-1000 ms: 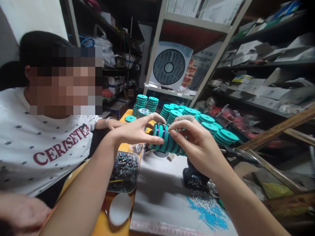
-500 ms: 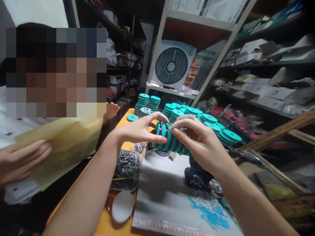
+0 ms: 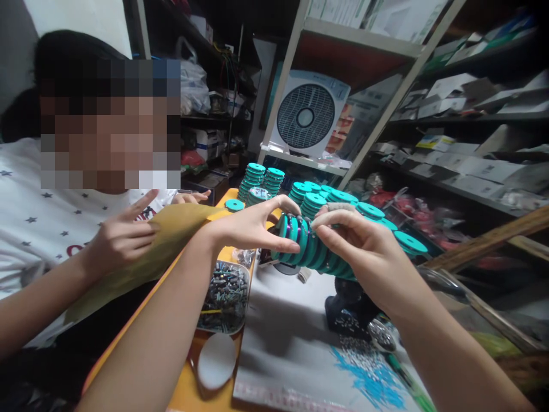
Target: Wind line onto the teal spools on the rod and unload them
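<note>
A row of teal spools (image 3: 315, 252) with dark purple line wound between them lies sideways over the table, raised on a black stand (image 3: 347, 303). My left hand (image 3: 257, 226) curves around the left end of the row, thumb across the near side and fingers on top. My right hand (image 3: 358, 229) is at the row's upper edge, its thumb and index fingertip pinched together against a spool. Whatever sits in that pinch is too small to make out. A pale wrap covers part of the right fingers.
Stacks of teal spools (image 3: 255, 177) stand at the back. To the left are a tray of small metal parts (image 3: 225, 300) and a white oval disc (image 3: 217, 361). Blue slivers (image 3: 373, 375) lie on the grey board (image 3: 278, 343). A co-worker holds a yellow sheet (image 3: 171, 229).
The view has shifted slightly, and my right pinch sits a little further from my left hand. The co-worker's near hand has risen, and the yellow sheet has moved toward the table.
</note>
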`<state>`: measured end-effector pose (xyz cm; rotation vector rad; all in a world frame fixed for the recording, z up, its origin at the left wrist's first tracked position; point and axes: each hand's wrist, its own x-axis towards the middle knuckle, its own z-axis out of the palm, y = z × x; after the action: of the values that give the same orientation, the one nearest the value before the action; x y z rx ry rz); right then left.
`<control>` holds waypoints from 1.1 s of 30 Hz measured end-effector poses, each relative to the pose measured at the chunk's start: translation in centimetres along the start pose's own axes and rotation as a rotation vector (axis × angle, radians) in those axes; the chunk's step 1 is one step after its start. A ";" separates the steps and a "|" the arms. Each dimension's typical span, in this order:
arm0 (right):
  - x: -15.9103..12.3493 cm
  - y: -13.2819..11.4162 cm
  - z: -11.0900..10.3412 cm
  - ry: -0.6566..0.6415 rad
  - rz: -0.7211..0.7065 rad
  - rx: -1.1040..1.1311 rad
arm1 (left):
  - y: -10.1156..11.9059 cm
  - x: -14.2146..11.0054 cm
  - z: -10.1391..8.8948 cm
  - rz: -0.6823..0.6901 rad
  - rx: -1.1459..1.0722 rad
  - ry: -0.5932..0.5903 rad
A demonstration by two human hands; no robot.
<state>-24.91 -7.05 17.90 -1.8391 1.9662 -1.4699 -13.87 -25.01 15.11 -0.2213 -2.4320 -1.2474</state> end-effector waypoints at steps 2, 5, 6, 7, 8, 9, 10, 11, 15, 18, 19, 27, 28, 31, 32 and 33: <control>-0.4 0.1 0.4 0.080 -0.045 0.027 | 0.0 0.0 0.0 0.020 0.001 -0.001; -1.6 0.5 1.0 0.225 -0.159 -0.038 | -0.1 -0.1 -0.1 0.004 0.030 -0.019; -2.1 0.7 1.2 0.264 -0.189 -0.070 | -0.1 -0.2 -0.1 -0.004 0.044 -0.024; -2.8 0.9 1.4 0.294 -0.214 -0.101 | -0.1 -0.2 -0.1 -0.001 0.059 -0.027; -3.4 1.2 1.6 0.309 -0.239 -0.131 | 0.0 -0.3 -0.1 0.011 0.073 -0.031; -4.0 1.5 1.8 0.312 -0.264 -0.156 | 0.0 -0.3 -0.1 0.029 0.084 -0.037; -4.5 1.9 2.0 0.308 -0.291 -0.179 | 0.1 -0.3 -0.1 0.049 0.094 -0.045; -5.0 2.2 2.3 0.302 -0.319 -0.202 | 0.2 -0.3 -0.1 0.071 0.105 -0.054; -6.3 3.0 3.5 0.292 -0.380 -0.281 | 0.7 -0.2 -0.2 0.135 0.140 -0.087; -6.9 3.2 4.2 0.325 -0.409 -0.290 | 1.0 -0.2 -0.2 0.127 0.169 -0.112; -7.0 3.2 4.5 0.334 -0.418 -0.280 | 1.1 -0.2 -0.2 0.119 0.180 -0.118; -7.5 2.8 6.8 0.344 -0.250 0.037 | 1.3 -0.2 0.2 0.118 0.183 -0.073; -7.5 2.8 6.9 0.342 -0.247 0.045 | 1.3 -0.2 0.1 0.118 0.180 -0.075; -7.5 2.9 6.9 0.350 -0.251 0.030 | 1.8 -0.3 -0.1 0.094 0.168 -0.092; -7.6 2.8 6.9 0.355 -0.251 0.018 | 2.0 -0.4 -0.2 0.086 0.165 -0.098; -7.7 2.7 7.0 0.359 -0.247 0.011 | 2.2 -0.4 -0.3 0.081 0.162 -0.100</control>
<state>-20.46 -5.34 8.32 -1.9876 1.9121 -2.0033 -12.71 -23.92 16.70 -0.3396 -2.5663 -1.0217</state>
